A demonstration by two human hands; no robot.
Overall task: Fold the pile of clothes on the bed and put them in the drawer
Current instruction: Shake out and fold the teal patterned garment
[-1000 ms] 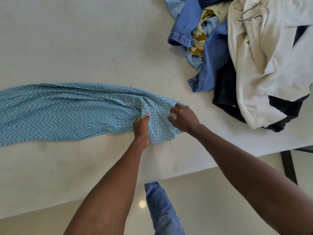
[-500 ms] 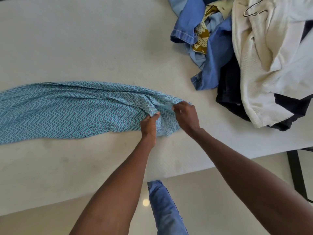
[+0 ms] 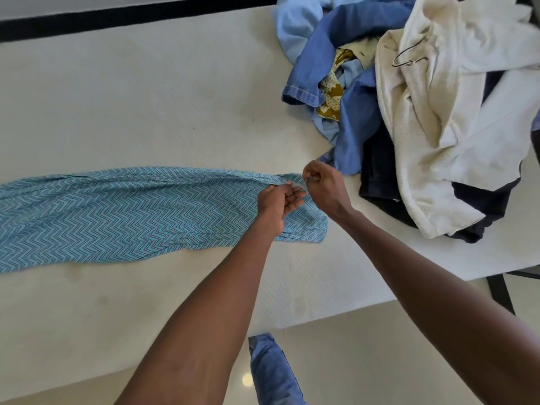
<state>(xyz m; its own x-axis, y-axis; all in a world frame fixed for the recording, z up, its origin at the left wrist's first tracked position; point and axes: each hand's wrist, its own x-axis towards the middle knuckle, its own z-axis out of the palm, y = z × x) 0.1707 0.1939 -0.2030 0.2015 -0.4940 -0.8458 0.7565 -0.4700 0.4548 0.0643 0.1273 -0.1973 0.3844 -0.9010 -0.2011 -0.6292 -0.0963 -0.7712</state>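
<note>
Clothes pile [image 3: 415, 92], one zigzag garment [image 3: 131, 214], two hands

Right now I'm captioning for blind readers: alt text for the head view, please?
Both hands, left hand and right hand, work one end of a blue zigzag garment spread on a white bed; an unfolded clothes pile sits beyond.
</note>
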